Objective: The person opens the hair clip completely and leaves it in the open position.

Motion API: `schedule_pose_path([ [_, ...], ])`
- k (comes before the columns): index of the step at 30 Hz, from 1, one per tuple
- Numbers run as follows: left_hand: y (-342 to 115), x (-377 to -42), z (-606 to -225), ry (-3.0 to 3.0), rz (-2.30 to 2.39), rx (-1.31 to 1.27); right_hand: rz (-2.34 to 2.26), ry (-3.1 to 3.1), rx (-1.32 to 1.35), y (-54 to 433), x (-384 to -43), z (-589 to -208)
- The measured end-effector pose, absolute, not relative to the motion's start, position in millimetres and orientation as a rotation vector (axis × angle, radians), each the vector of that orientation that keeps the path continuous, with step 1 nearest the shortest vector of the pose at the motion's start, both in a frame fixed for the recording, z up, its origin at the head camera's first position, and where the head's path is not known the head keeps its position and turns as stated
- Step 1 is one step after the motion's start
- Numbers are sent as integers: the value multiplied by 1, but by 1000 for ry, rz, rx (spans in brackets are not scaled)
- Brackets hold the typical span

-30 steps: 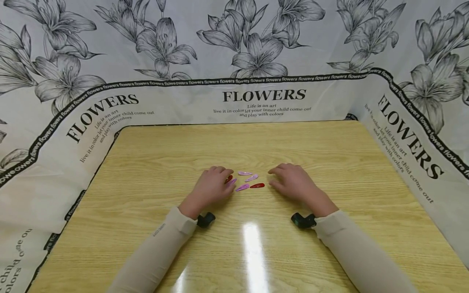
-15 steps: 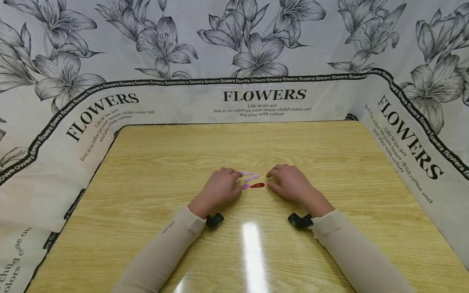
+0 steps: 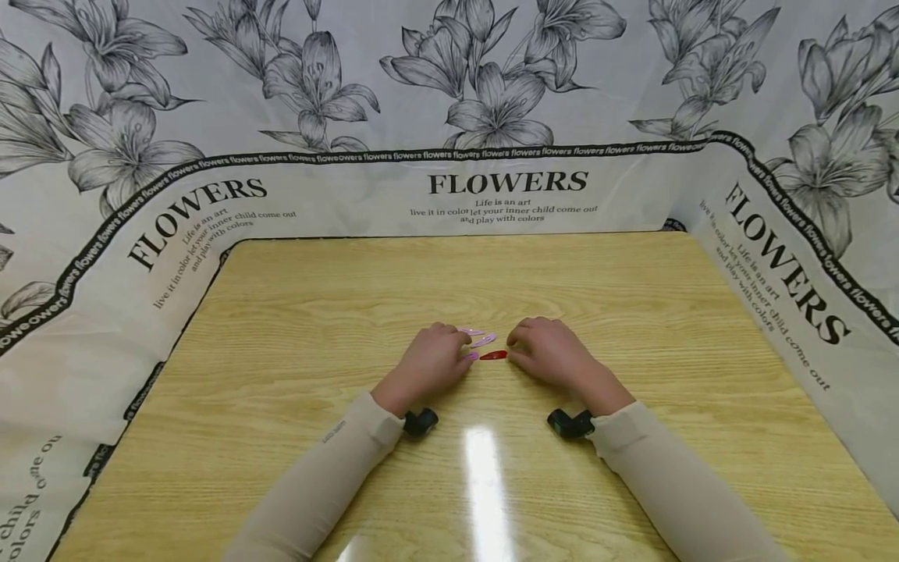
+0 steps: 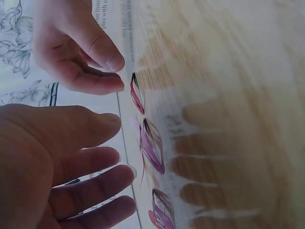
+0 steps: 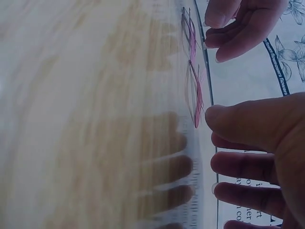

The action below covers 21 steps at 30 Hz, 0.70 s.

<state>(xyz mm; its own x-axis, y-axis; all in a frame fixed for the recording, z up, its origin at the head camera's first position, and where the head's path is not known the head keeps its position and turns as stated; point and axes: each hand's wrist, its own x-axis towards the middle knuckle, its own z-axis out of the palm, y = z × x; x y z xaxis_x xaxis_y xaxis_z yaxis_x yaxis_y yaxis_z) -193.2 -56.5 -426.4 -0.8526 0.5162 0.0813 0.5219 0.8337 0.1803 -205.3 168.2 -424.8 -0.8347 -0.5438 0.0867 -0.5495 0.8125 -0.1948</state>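
Observation:
Several snap hair clips lie on the table between the two hands. A red hair clip [image 3: 494, 355] lies nearest the right hand [image 3: 555, 351], whose thumb is right at its end. Two pale pink hair clips, one [image 3: 483, 341] in front of the other [image 3: 472, 332], lie farther back. The left hand [image 3: 434, 359] hovers over the left side of the group and partly covers a purple hair clip [image 3: 472, 357]. In the left wrist view the left hand [image 4: 86, 162] has its fingers spread and relaxed beside a purple clip [image 4: 152, 147]. Neither hand holds a clip.
The glossy wooden table [image 3: 597, 273] reflects the hands and a bright light streak. White cloth [image 3: 337, 199] printed with flowers and lettering surrounds its back and sides. A black wrist-worn device [image 3: 572, 424] sits at each sleeve cuff.
The left hand has moved right over the clips, covering a red and a purple one seen earlier at the left. The right hand has shifted slightly left toward the red clip.

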Motion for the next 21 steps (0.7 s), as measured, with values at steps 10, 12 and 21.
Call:
schedule_pose_path([
  [10, -45, -197, -427, -3019, -305, -844, 320, -2958, 919, 166, -205, -424],
  [12, -44, -197, -427, -3025, -310, -843, 312, -2960, 926, 166, -206, -424],
  [21, -37, -199, -429, -3060, -290, -849, 295, -2969, 951, 162, -208, -424],
])
